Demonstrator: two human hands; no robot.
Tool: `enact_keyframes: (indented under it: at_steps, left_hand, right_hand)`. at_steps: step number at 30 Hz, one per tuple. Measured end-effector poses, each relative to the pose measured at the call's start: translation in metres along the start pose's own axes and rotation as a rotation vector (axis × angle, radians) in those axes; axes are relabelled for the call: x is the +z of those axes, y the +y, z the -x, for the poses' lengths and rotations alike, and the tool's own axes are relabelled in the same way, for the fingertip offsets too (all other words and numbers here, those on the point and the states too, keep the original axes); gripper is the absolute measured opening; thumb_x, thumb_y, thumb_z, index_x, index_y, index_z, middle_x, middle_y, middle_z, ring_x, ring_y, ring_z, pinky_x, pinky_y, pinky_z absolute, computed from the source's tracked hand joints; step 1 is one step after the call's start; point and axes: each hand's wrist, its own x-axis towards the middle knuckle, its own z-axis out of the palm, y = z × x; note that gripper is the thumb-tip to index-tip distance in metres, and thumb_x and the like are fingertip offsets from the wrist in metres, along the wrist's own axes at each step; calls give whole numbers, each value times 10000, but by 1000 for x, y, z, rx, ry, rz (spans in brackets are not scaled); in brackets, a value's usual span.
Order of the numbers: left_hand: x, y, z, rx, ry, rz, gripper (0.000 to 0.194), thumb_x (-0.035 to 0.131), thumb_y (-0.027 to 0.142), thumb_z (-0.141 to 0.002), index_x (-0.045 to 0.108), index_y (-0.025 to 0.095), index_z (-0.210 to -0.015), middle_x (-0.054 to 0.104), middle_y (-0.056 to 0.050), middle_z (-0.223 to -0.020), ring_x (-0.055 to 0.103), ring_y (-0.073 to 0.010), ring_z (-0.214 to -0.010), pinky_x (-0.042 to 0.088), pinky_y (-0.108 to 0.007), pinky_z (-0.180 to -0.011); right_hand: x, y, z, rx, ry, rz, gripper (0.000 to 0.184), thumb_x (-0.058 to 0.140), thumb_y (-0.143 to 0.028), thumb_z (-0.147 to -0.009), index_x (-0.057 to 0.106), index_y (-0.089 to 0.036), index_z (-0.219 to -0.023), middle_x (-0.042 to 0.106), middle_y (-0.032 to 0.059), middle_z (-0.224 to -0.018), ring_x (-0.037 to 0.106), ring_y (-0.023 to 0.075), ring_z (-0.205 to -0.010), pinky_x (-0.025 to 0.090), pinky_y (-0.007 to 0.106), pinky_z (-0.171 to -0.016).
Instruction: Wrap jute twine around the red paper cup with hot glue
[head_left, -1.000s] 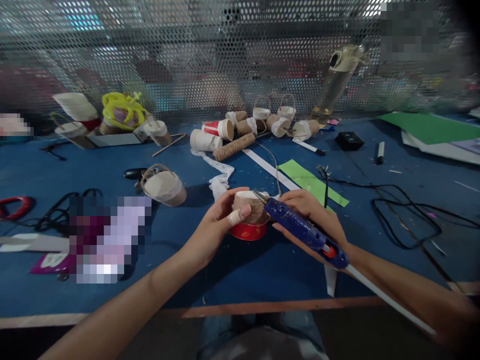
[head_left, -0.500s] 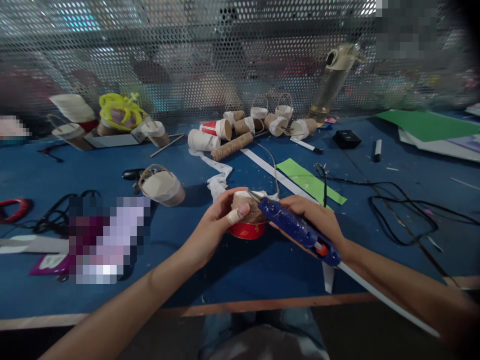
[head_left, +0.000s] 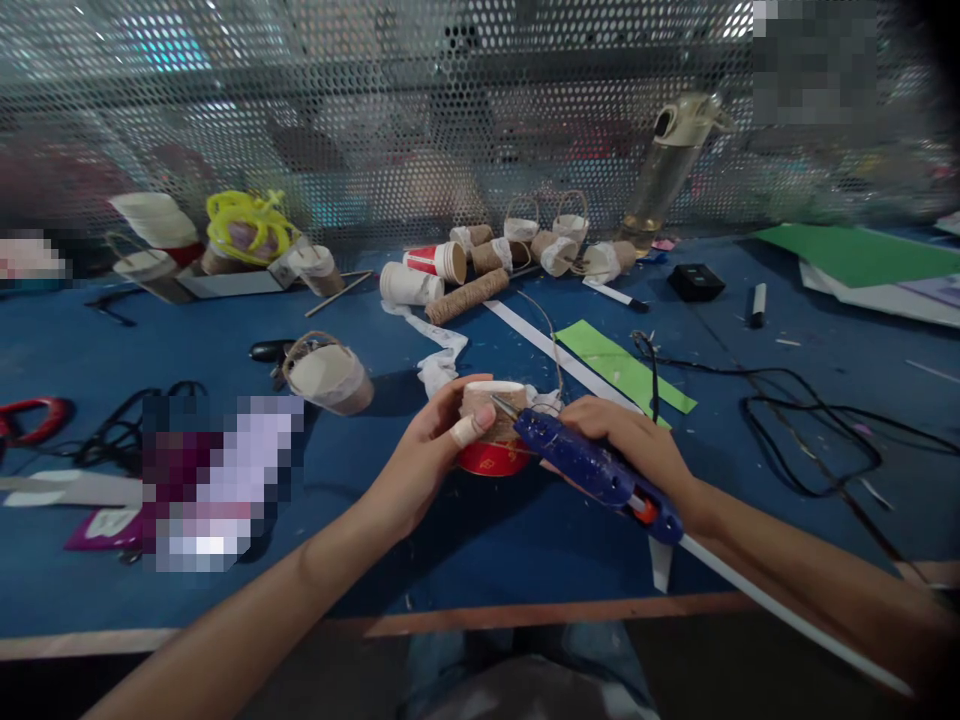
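Note:
Over the near middle of the blue table, my left hand (head_left: 431,445) grips a paper cup (head_left: 495,458) with a red printed band below and brown twine wound round its upper part. A light wrap covers the thumb of that hand. My right hand (head_left: 634,440) is closed round a blue glue gun (head_left: 585,460), a long white glue stick trailing from its back. The gun's metal nozzle points at the twine close to my left thumb, and I cannot tell whether it touches. A loose twine strand (head_left: 555,335) rises behind the cup, beside white lace (head_left: 442,365).
A twine-handled cup basket (head_left: 330,375) stands at left. Farther back lie a twine roll (head_left: 466,296), paper cups (head_left: 435,262) and several small baskets (head_left: 555,250). Green paper (head_left: 626,365) and a black cord (head_left: 787,400) are at right; a bottle (head_left: 667,175) stands against the perforated screen.
The glue gun's nozzle has moved down from the cup's top edge to the twine on its side. My left hand still holds the cup.

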Motion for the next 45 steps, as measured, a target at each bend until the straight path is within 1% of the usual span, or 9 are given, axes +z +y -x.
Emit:
enact_keyframes:
  at_steps: [8, 11, 16, 20, 23, 29, 34, 40, 45]
  left_hand:
    - [-7, -4, -2, 21, 0, 29, 448, 838, 346, -822, 707, 225, -1233, 755, -72, -1250, 693, -256, -1129, 546, -341, -950]
    - [-7, -3, -2, 20, 14, 31, 473, 828, 339, -835, 679, 207, -1265, 746, -83, -1251, 699, -239, -1100, 561, -321, -922]
    - [-6, -1, -3, 37, 27, 13, 486, 815, 350, -849, 657, 178, -1275, 732, -105, -1253, 700, -224, -1065, 573, -313, -902]
    - [-6, -1, -3, 52, 29, -3, 472, 804, 348, -860, 653, 183, -1275, 724, -102, -1276, 696, -226, -1082, 576, -317, -907]
    - [-6, 0, -3, 57, 34, -14, 477, 819, 359, -843, 658, 191, -1259, 729, -94, -1260, 694, -228, -1077, 574, -325, -906]
    - [-6, -1, -3, 65, 48, -43, 489, 850, 351, -808, 660, 232, -1243, 718, -62, -1253, 674, -229, -1085, 542, -344, -930]
    - [-6, -2, -4, 98, 83, -88, 476, 883, 338, -764, 686, 252, -1190, 724, -33, -1169, 655, -221, -1087, 518, -326, -948]
    - [-6, 0, -1, 90, 91, -144, 457, 871, 365, -774, 697, 266, -1185, 720, -32, -1150, 642, -229, -1090, 517, -304, -894]
    - [-9, -1, 0, 101, 41, -164, 416, 846, 349, -809, 701, 290, -1194, 723, -28, -1177, 640, -226, -1109, 506, -302, -923]
  right_hand:
    - [1, 0, 0, 21, 6, 130, 353, 790, -200, -821, 503, -272, -1012, 744, 22, -1040, 734, 193, -913, 556, 271, -825]
    - [1, -5, 1, 48, 6, 185, 334, 764, -143, -822, 496, -273, -972, 757, -5, -1004, 738, 162, -839, 548, 239, -769]
    - [0, -13, 2, 133, 49, 279, 300, 745, -118, -813, 524, -276, -937, 770, -14, -953, 755, 199, -848, 554, 282, -801]
    - [-3, -14, 0, 148, -2, 203, 255, 664, -90, -852, 532, -276, -964, 754, -24, -898, 741, 173, -784, 547, 260, -744]
    - [-4, -14, 0, 192, -26, 132, 196, 670, -145, -871, 539, -264, -956, 750, -11, -874, 735, 182, -774, 546, 273, -743]
    - [-2, -23, 0, 372, 69, 73, 264, 820, -221, -793, 599, -259, -934, 766, -25, -841, 728, 182, -724, 539, 285, -712]
    - [-2, -32, -6, 493, 154, -92, 127, 790, -250, -849, 673, -259, -897, 742, -25, -818, 690, 143, -668, 544, 265, -638]
    - [0, -29, -15, 606, 240, -158, 122, 803, -272, -817, 687, -239, -804, 695, -24, -779, 674, 147, -724, 575, 277, -713]
    - [-2, -27, -18, 669, 207, -207, 127, 777, -289, -813, 669, -237, -772, 693, -25, -753, 660, 150, -696, 585, 311, -771]
